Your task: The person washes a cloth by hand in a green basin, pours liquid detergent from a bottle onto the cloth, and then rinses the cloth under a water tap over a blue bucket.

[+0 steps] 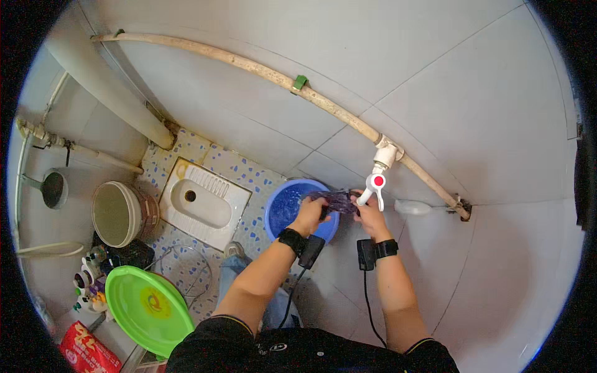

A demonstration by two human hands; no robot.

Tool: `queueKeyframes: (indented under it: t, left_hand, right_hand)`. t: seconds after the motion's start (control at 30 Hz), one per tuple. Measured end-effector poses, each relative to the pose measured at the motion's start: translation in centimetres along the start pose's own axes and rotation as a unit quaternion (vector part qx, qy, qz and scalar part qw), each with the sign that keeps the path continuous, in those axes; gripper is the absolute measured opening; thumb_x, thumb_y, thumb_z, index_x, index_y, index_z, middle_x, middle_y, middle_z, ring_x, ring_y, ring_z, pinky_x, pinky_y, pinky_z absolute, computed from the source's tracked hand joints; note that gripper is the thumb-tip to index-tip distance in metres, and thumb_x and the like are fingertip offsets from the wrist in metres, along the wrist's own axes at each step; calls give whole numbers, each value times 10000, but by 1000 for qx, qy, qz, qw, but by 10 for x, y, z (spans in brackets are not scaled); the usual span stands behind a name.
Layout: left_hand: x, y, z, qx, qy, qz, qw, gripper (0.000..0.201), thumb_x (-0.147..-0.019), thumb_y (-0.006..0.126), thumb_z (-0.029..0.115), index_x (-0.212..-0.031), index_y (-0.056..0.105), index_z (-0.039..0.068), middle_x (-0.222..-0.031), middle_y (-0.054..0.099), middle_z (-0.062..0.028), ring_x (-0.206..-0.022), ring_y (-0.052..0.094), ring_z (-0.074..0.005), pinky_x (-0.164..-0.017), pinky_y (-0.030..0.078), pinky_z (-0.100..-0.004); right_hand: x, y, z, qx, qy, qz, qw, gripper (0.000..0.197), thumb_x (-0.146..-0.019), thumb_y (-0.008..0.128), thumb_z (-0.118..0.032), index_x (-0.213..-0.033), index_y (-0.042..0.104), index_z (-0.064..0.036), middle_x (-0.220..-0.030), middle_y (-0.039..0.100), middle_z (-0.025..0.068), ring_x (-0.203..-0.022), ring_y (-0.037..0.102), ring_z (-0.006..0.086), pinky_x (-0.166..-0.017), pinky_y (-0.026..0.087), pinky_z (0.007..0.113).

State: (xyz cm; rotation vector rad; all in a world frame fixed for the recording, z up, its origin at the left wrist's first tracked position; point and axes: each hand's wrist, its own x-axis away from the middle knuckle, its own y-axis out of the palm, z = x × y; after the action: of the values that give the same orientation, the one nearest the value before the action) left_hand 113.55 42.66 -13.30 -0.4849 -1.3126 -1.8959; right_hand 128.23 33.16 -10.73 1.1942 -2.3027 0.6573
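A dark purple, wet-looking cloth (339, 200) is stretched between my two hands above a blue basin (269, 214). My left hand (310, 214) closes on the cloth's left end, over the basin's right half. The other end is gripped by my right hand (369, 214), just beyond the basin's right rim. Directly at my right hand is a white tap (378, 181) with a red dot, and it partly hides the fingers. Water with a few bubbles shows in the basin. What kind of garment or rag the cloth is, I cannot make out.
A beige pipe (249, 66) runs along the tiled wall to the tap. Left of the basin lies a squat toilet (233, 212) in the speckled floor. Further left stand a white bucket (115, 214), a green basin (134, 311) and several bottles (90, 280). My shoe (234, 249) is near the toilet.
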Motion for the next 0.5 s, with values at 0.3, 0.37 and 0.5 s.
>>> queueKeyframes:
  t: [0.3, 0.37, 0.5]
  left_hand:
    - [-28, 5, -26, 84, -86, -18, 993, 292, -846, 397, 364, -723, 387, 99, -498, 311, -15, -374, 287, -112, -331, 215, -229]
    - [-43, 6, -39, 16, -45, -6, 999, 367, -832, 426, 394, -941, 420, 43, -631, 462, -75, -391, 385, -142, -301, 275, -267]
    - [-18, 41, -39, -90, 6, -28, 996, 263, -840, 359, 261, -925, 406, 17, -593, 465, -92, -351, 392, -143, -279, 270, -292]
  right_hand:
    - [34, 44, -34, 72, 30, 54, 995, 351, -784, 521, -382, -916, 523, -56, -842, 560, 47, -664, 468, 143, -525, 389, 299]
    - [7, 50, -1, 181, -86, -1, 980, 348, -799, 503, -368, -861, 515, -26, -737, 536, 71, -632, 457, 149, -523, 386, 320]
    - [-13, 30, 6, 137, -144, 108, 974, 333, -826, 479, -294, -703, 506, 14, -628, 492, 37, -607, 440, 122, -546, 376, 285]
